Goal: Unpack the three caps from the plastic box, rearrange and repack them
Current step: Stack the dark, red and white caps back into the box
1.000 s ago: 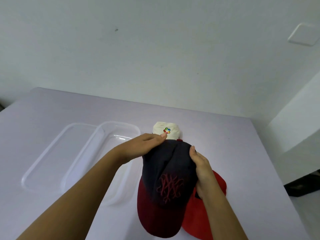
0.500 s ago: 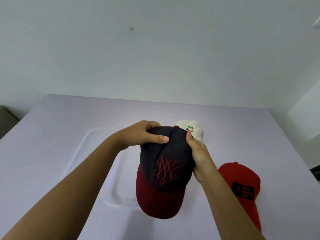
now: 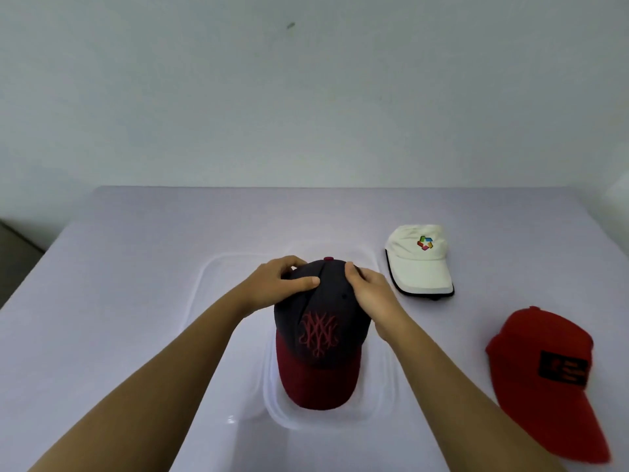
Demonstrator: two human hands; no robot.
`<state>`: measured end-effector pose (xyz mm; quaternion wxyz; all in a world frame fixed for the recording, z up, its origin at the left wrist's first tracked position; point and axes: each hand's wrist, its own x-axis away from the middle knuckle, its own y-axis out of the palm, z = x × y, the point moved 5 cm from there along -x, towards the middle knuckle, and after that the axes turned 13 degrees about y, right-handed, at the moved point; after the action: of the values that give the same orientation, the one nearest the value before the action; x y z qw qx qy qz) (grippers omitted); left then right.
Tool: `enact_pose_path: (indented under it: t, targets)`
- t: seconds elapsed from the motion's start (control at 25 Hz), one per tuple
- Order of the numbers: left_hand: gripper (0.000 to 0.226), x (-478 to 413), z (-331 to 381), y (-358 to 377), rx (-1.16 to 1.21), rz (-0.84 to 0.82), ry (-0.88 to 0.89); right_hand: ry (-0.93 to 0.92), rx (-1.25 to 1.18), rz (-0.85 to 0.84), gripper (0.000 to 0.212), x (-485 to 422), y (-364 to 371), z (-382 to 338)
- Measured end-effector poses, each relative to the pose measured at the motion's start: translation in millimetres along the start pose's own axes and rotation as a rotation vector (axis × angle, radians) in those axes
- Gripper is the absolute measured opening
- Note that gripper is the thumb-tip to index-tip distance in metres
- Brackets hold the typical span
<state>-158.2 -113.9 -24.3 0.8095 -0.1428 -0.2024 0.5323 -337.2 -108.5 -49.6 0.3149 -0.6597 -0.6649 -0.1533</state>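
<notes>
A dark navy cap (image 3: pixel 323 332) with a maroon brim and red embroidery sits over the clear plastic box (image 3: pixel 383 396), brim toward me. My left hand (image 3: pixel 279 287) grips the left of its crown and my right hand (image 3: pixel 371 294) grips the right, thumbs on top. A white cap (image 3: pixel 418 264) with a coloured logo lies on the table right of the box. A red cap (image 3: pixel 548 373) with a black patch lies at the near right.
The clear lid (image 3: pixel 218 301) lies flat to the left of the box, partly under my left forearm. The pale lilac table (image 3: pixel 136 267) ends at a white wall behind. The table's left edge drops off at the far left.
Both hands carried the navy cap left and down over the box. The white and red caps stayed on the table and now lie apart to its right.
</notes>
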Motion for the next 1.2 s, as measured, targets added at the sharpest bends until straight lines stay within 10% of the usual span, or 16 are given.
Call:
enact_pose_path:
  t: [0.36,0.6,0.76,1.04,1.2]
  targets:
    - [0.044,-7,-37,34,-0.194,-0.095,-0.099,0.025,0.622,0.212,0.038,-29,6,28]
    - [0.042,-14,-42,45,-0.389,-0.175,-0.134,-0.223,0.612,0.265,0.030,-22,7,27]
    - [0.037,-16,-44,45,-0.415,-0.157,-0.134,-0.309,0.619,0.603,0.044,1,-18,40]
    - [0.051,-16,-41,58,-0.404,-0.123,-0.193,-0.127,0.551,0.196,0.060,-6,-21,76]
    - [0.056,-16,17,59,-0.349,0.365,0.040,-0.228,0.514,0.153,0.056,-7,-44,73]
